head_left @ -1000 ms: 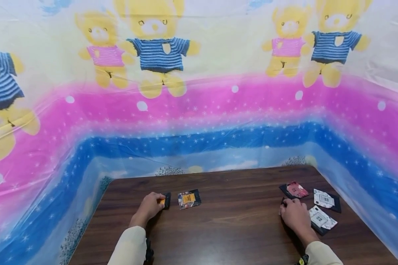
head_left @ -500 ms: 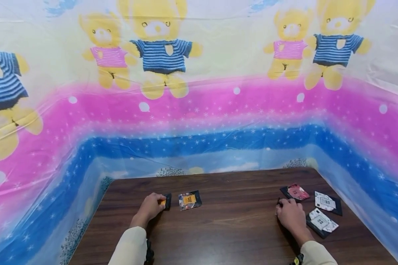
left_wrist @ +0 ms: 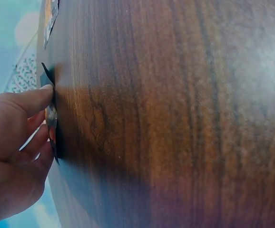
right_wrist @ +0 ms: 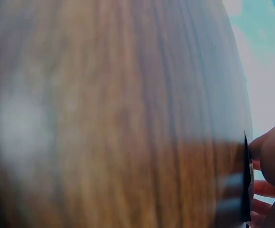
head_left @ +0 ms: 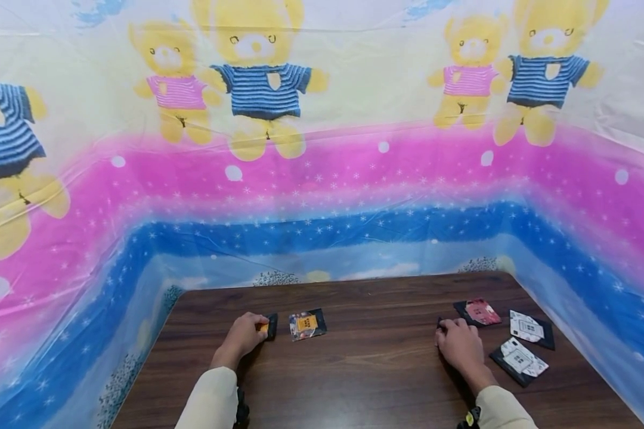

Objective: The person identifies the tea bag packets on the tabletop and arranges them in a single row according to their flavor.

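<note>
At the left of the table, my left hand (head_left: 241, 336) grips a small black-and-orange sachet (head_left: 271, 326), thumb on the near side and fingers behind it. The left wrist view shows that sachet edge-on, low over the wood. To its right lies a similar sachet (head_left: 307, 325) with an orange label. On the other side my right hand (head_left: 460, 345) holds another flat sachet (right_wrist: 247, 185) between thumb and fingers. It shows as a thin dark edge in the right wrist view, and the hand mostly hides its face in the head view.
Beyond the right hand lies a red-and-black sachet (head_left: 480, 311). Two white-and-black sachets (head_left: 530, 326) lie right of it, one nearer the person. The brown wooden table (head_left: 354, 369) meets a bear-print cloth (head_left: 322, 226) at its back and sides.
My right hand has slid left with its sachet, away from the white sachets, uncovering more of the nearer one. The left hand stays in place, still holding its sachet.
</note>
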The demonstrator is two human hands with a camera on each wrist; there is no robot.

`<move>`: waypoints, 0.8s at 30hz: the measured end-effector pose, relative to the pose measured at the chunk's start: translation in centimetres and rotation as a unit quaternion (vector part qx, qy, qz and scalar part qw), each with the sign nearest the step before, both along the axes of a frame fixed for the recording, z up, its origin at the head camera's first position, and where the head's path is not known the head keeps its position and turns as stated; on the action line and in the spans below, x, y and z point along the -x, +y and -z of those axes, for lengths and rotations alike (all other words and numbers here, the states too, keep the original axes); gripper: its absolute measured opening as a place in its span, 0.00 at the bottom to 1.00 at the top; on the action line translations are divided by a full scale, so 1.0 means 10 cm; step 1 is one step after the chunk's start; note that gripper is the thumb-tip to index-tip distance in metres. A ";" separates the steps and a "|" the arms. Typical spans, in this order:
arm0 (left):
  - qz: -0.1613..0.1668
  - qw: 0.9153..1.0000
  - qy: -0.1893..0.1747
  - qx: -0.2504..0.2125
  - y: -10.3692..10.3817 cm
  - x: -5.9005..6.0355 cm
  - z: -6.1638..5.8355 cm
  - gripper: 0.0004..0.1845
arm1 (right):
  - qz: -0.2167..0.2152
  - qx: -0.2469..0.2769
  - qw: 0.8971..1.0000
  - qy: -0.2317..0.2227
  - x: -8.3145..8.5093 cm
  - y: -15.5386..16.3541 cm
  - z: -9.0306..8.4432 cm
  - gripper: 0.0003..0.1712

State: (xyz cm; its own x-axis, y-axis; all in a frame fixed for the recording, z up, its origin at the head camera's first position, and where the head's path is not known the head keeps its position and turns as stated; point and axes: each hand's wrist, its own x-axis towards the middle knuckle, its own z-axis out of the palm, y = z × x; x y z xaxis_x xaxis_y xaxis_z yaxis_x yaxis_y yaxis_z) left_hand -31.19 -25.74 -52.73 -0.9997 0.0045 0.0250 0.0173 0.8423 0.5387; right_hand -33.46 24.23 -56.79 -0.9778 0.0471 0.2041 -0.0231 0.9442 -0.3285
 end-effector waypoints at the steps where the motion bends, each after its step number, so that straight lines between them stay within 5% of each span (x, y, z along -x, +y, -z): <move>1: 0.000 1.000 0.000 -0.001 0.00 0.00 0.00 0.17 | -0.002 0.002 1.000 -0.002 0.00 -0.02 0.00 0.21; 24: 0.003 1.000 0.000 0.003 -0.02 0.03 0.02 0.17 | -0.030 0.022 0.999 0.002 0.12 -0.43 0.03 0.21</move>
